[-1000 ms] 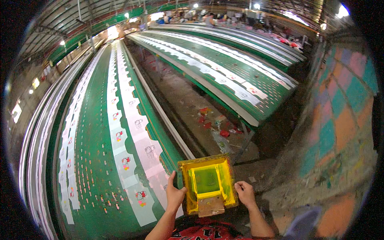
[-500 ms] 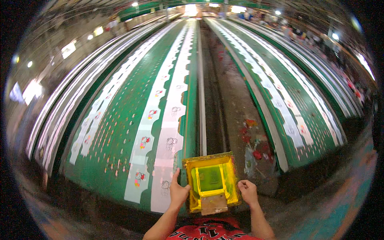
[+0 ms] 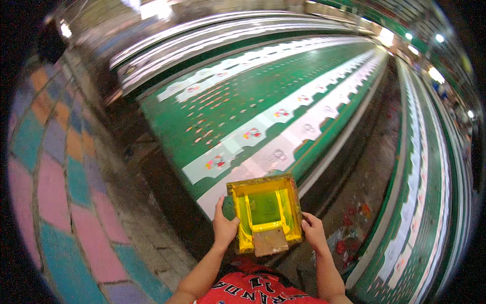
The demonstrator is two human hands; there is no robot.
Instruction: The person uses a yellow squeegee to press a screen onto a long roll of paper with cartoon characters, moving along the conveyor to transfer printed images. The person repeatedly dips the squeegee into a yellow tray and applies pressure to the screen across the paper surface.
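Observation:
A square screen printing frame [image 3: 296, 183] is held in front of my body, its inner walls smeared with bright yellow ink. The see-through mesh [image 3: 266, 209] in its middle looks green. Across the near side of the frame lies a brown, flat squeegee [image 3: 271, 242] with ink along its upper edge. My left hand [image 3: 224, 228] is closed on the left side of the frame, the thumb by a dark green block [image 3: 229, 207] fixed there. On the opposite side, my right hand [image 3: 314, 230] grips the frame's right edge with bent fingers.
A long green printing table [image 3: 167, 126] runs away to the far right, bearing white fabric strips [image 3: 235, 145] with small printed figures. Another such table [image 3: 387, 266] stands at right, past a dark aisle [image 3: 349, 202] littered with red scraps. Coloured paving [image 3: 55, 202] covers the floor at left.
My view has swung left, so the tables now slant toward the far right and the coloured paving shows at left. Both hands still hold the frame, slightly higher in view.

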